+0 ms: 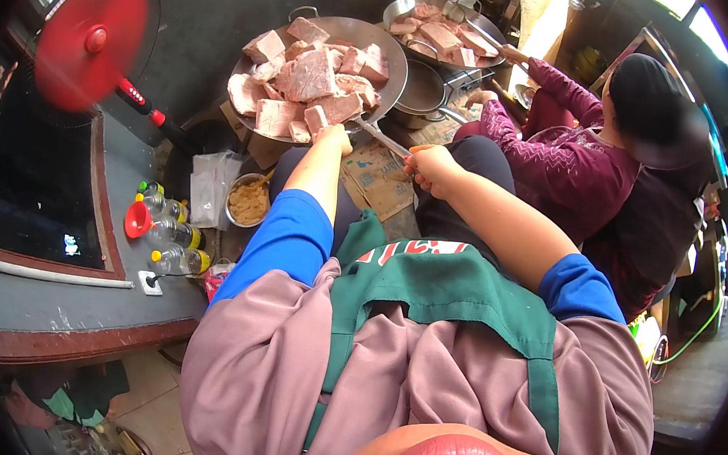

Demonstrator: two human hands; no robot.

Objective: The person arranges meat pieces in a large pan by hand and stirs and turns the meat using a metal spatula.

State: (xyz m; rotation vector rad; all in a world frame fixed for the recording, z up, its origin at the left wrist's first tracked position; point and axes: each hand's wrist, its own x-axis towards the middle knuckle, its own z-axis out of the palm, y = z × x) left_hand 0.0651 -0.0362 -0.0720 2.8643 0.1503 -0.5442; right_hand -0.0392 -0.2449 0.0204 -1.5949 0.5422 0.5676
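My right hand is closed round the handle of a long metal spatula. The tool slants up and left to the near right edge of a wide metal pan, where its tip is hidden. Heaped in the pan are pale pink blocks that look like frozen meat. At the pan's near rim, close to the front blocks, my left hand is closed; what its fingers grip is hidden.
On the right a co-worker in a maroon top sits by a second pan of similar blocks. To the left are a red fan, a bowl of brownish paste, several bottles and a red funnel. Cardboard lies below the pan.
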